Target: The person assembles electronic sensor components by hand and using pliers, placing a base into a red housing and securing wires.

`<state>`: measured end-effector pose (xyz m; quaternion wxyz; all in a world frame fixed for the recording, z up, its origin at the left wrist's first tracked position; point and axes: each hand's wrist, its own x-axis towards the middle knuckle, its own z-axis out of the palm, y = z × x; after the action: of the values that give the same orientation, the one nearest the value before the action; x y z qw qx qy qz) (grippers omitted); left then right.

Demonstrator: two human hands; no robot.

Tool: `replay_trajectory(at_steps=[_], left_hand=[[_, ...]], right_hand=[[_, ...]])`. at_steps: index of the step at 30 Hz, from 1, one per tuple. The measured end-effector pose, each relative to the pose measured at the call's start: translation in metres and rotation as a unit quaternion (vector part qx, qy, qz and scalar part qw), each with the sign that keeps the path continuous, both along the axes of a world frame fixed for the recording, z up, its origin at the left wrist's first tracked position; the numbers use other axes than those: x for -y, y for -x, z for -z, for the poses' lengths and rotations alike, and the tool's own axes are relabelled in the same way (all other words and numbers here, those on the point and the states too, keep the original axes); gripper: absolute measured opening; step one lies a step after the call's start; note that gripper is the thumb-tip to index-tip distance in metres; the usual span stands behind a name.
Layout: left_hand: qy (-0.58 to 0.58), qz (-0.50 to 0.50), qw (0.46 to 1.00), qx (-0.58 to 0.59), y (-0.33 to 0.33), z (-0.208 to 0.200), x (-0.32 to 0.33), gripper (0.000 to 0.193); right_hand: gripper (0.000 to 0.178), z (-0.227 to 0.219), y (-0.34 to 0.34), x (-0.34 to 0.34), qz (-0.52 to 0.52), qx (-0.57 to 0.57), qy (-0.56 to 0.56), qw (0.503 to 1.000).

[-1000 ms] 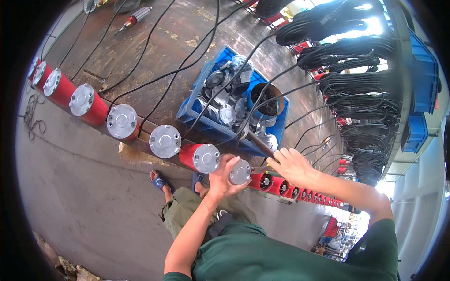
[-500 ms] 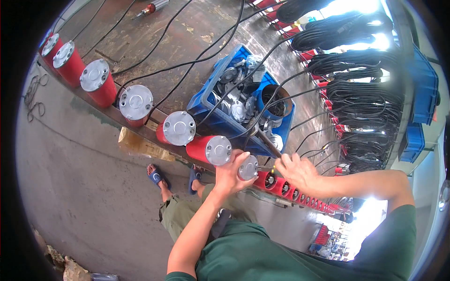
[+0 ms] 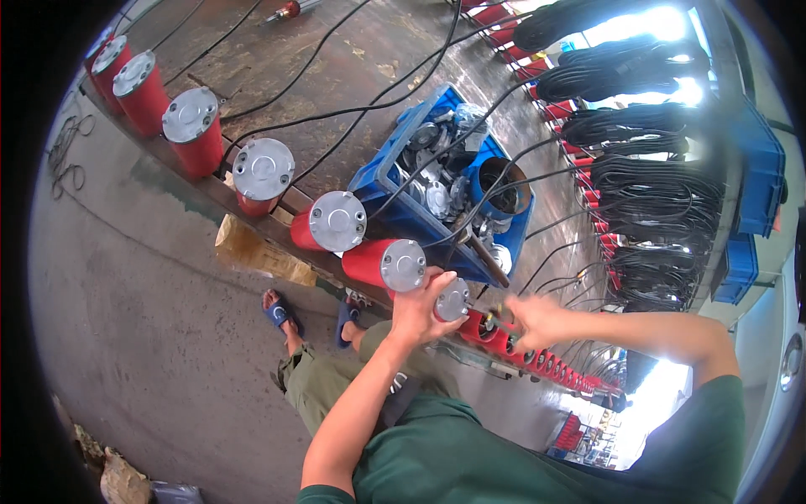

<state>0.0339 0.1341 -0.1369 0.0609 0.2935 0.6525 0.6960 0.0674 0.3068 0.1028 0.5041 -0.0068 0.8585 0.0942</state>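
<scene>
My left hand (image 3: pixel 422 309) is closed around the top of a red cylinder, fingers and thumb about its round grey metal end cap (image 3: pixel 452 300). Just to the right of that cap is my right hand (image 3: pixel 537 321), its fingers smeared by motion. Whether it holds anything cannot be made out. Under it stand red cylinders without caps (image 3: pixel 480 327), with dark insides. Left of my left hand, a capped red cylinder (image 3: pixel 369 263) is tilted along the bench edge. A dark rod-like handle (image 3: pixel 487 256) lies over the near right corner of the blue crate (image 3: pixel 378 176).
Loose metal caps (image 3: pixel 437 198) and a ring-shaped container (image 3: pixel 502 188) fill the crate. More capped cylinders (image 3: pixel 264 168) line the bench edge. Black cables cross the bench (image 3: pixel 294 76); cable coils (image 3: pixel 646 126) hang at the right. A screwdriver (image 3: pixel 290 10) lies at the far edge.
My right hand has moved down, away from the end of the rod-like handle, toward the uncapped cylinders. My left hand stays on the capped cylinder. The whole view has shifted slightly.
</scene>
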Motion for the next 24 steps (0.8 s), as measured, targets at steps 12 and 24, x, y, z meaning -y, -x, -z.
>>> replay_trajectory(at_steps=[12,24], left_hand=[[-0.005,0.002,1.000,0.007,0.000,-0.001,-0.001,0.086],[-0.009,0.000,1.000,0.014,-0.001,-0.002,0.000,0.084]], right_hand=[[0.032,0.003,0.008,0.001,0.095,0.066,-0.041,0.993],[0.031,0.005,0.004,0.004,0.438,0.134,0.092,0.884]])
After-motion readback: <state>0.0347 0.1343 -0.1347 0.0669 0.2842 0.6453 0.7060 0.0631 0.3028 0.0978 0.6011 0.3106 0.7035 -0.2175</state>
